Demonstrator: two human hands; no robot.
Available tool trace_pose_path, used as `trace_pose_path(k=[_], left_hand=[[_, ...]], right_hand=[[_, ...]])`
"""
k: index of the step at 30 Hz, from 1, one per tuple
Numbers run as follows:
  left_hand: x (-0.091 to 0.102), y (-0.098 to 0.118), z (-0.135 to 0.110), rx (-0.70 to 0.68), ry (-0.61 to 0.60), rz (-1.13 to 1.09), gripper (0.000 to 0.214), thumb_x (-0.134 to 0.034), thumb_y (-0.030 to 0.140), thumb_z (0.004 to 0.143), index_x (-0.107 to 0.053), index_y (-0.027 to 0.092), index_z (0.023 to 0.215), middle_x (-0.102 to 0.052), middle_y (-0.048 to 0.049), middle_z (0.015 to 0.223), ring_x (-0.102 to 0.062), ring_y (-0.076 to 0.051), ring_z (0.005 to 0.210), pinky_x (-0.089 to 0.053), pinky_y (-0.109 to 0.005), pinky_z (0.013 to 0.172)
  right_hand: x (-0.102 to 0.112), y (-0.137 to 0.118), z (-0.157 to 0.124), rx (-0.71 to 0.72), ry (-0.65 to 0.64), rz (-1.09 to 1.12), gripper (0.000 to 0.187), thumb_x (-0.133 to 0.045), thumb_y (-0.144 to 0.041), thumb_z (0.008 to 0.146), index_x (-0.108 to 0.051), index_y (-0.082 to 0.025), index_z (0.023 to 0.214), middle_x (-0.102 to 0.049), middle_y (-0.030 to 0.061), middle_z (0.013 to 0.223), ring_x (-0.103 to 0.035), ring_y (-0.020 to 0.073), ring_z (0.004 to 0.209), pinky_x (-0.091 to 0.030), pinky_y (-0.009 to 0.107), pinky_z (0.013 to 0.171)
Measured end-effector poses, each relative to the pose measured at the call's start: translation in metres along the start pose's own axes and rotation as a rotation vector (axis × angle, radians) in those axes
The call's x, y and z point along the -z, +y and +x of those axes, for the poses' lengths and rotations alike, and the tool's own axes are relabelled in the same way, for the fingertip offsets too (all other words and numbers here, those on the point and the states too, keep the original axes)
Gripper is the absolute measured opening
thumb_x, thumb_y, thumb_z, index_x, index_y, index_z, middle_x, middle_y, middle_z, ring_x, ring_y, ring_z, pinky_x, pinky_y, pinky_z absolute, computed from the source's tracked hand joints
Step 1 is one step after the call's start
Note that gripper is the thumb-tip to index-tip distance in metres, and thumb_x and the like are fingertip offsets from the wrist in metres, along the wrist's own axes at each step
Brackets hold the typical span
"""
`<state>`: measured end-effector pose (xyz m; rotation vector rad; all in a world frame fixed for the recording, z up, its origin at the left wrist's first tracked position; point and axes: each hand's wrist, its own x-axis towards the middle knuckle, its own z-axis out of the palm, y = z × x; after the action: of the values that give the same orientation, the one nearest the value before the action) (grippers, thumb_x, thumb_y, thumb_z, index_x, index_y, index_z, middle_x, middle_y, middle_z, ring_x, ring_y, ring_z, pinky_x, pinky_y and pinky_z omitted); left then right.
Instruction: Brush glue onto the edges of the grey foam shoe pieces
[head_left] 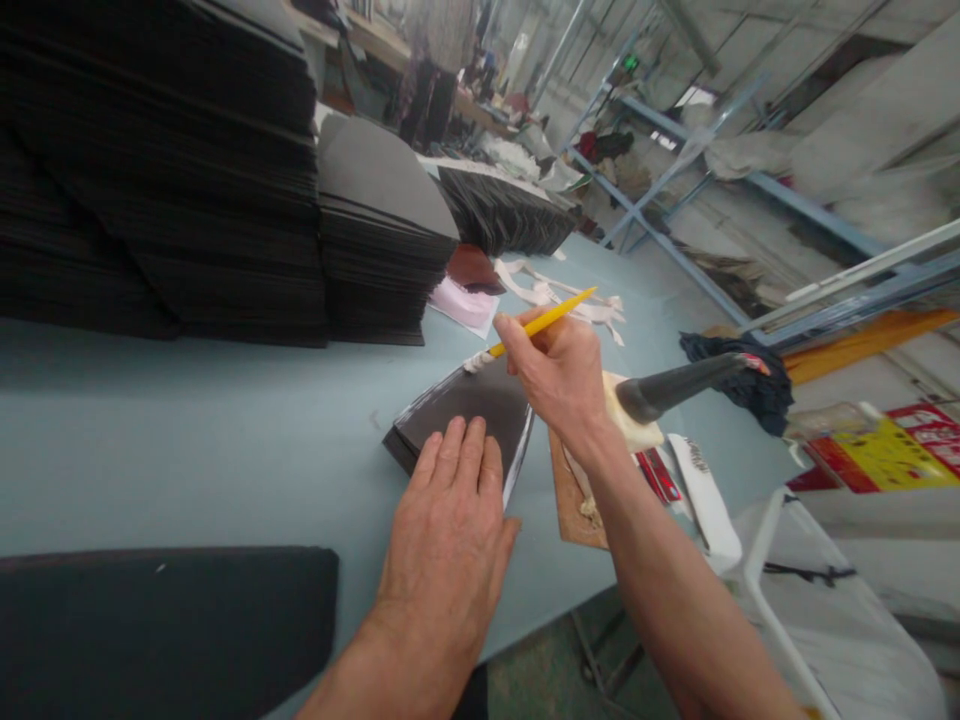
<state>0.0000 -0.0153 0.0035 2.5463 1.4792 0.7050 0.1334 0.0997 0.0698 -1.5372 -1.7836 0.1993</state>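
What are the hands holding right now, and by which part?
The right hand holds the yellow-handled brush by its handle; the left hand lies flat on the dark sheets, gripping nothing.

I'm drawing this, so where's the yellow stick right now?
In the head view, just right of the middle, the yellow stick is in the right hand, its whitish end at the far edge of the dark stack under the left hand.
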Motion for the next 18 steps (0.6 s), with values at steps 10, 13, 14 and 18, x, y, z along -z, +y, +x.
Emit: trace_pose_path(k=[10,13,14,18], left_hand=[[0.001,-0.001,0.000,0.009,-0.040,-0.037,0.065,-0.073,0.034,0.095,-0.059,0.002,0.149,-0.054,-0.0243,0.162,-0.052,-0.040,0.153,-0.047,-0.054,0.128],[0.000,-0.001,0.000,0.008,-0.031,-0.048,0.067,-0.073,0.033,0.094,-0.057,0.000,0.151,-0.055,-0.0245,0.162,-0.053,-0.040,0.153,-0.047,-0.054,0.127],[0.000,-0.001,-0.001,0.006,-0.029,-0.052,0.067,-0.073,0.033,0.095,-0.057,0.000,0.151,-0.054,-0.0246,0.162,-0.053,-0.039,0.153,-0.047,-0.054,0.128],[0.000,-0.002,-0.001,0.006,-0.029,-0.058,0.067,-0.072,0.032,0.095,-0.055,0.001,0.152,-0.053,-0.0244,0.163,-0.051,-0.039,0.154,-0.045,-0.054,0.129]], right_hand=[[0.001,-0.034,-0.012,-0.031,-0.176,0.101,0.041,-0.068,-0.044,0.099,-0.058,-0.021,0.065,-0.052,-0.0059,0.054,-0.047,0.0090,0.052,-0.034,0.026,0.052],[0.002,-0.043,-0.017,-0.006,-0.232,0.158,0.039,-0.068,-0.045,0.099,-0.059,-0.022,0.069,-0.054,-0.0059,0.056,-0.049,0.0092,0.053,-0.037,0.026,0.054],[0.002,-0.045,-0.017,0.000,-0.230,0.184,0.039,-0.067,-0.046,0.099,-0.059,-0.022,0.070,-0.053,-0.0063,0.056,-0.048,0.0090,0.053,-0.037,0.026,0.054],[-0.002,-0.044,-0.016,0.012,-0.163,0.277,0.040,-0.066,-0.050,0.100,-0.056,-0.023,0.072,-0.049,-0.0074,0.057,-0.043,0.0083,0.051,-0.035,0.026,0.052]])
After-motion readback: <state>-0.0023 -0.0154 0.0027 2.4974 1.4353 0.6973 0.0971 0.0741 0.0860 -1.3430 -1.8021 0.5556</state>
